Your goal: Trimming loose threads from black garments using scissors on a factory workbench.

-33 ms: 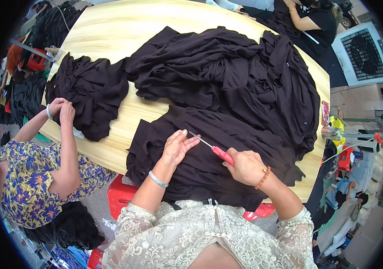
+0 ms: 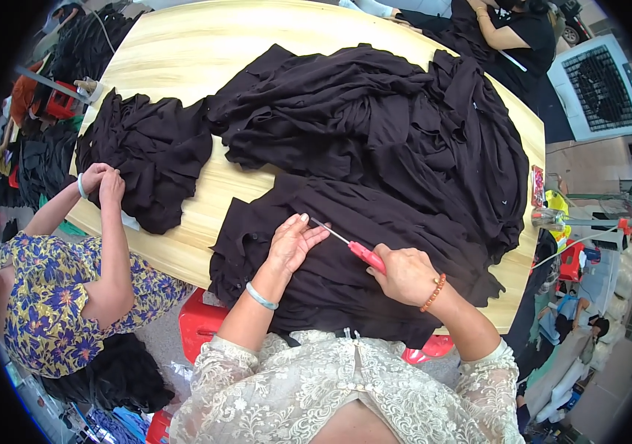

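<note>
My right hand (image 2: 403,275) grips the red handle of a thin metal-shafted tool (image 2: 364,254), its kind hard to make out. The shaft slants up and left, its tip close beside the thumb of my left hand (image 2: 293,240). That hand is half turned up with fingers apart; whether it touches the tip I cannot tell. Beneath both hands a black garment (image 2: 419,233) lies spread over the table's near side, its lower end reaching my body. A large heap of black garments (image 2: 375,103) lies just beyond it.
On the left a co-worker's hands (image 2: 103,179) pinch the edge of another black cloth pile (image 2: 149,148). The pale wooden table (image 2: 183,44) curves round the heaps. Red stools (image 2: 201,322) stand under its near edge. A person in black sits beyond, near a boxy fan (image 2: 600,89).
</note>
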A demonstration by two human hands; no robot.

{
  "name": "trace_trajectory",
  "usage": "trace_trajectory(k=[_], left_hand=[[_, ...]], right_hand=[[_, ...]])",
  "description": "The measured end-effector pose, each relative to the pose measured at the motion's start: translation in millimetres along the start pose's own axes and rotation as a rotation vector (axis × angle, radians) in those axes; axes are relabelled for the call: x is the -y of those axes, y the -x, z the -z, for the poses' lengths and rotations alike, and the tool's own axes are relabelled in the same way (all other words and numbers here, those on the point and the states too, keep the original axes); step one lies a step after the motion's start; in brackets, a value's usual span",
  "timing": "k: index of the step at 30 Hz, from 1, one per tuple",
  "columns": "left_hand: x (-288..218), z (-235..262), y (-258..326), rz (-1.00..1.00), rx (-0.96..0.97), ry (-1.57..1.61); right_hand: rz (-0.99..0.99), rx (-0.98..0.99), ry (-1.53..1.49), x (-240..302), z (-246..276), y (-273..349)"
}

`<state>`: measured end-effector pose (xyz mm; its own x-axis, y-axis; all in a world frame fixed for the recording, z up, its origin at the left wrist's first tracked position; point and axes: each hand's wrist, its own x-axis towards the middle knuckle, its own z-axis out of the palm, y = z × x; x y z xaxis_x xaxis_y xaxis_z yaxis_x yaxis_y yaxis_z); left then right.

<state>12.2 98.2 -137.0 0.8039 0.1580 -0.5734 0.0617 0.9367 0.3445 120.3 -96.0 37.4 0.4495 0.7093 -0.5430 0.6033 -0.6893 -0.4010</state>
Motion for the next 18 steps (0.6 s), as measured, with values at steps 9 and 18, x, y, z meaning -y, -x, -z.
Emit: trace_trajectory(k=[9, 18], left_hand=[[-5.5, -15.7, 5.7, 0.027, -0.078, -0.008], [-37.7, -6.7, 48.2, -0.462, 0.086, -1.898]], right_hand=[[-0.029, -0.032, -0.026, 2.9, 1.3, -5.5], [-0.027, -0.092, -0.09, -24.9, -10.6, 27.5]])
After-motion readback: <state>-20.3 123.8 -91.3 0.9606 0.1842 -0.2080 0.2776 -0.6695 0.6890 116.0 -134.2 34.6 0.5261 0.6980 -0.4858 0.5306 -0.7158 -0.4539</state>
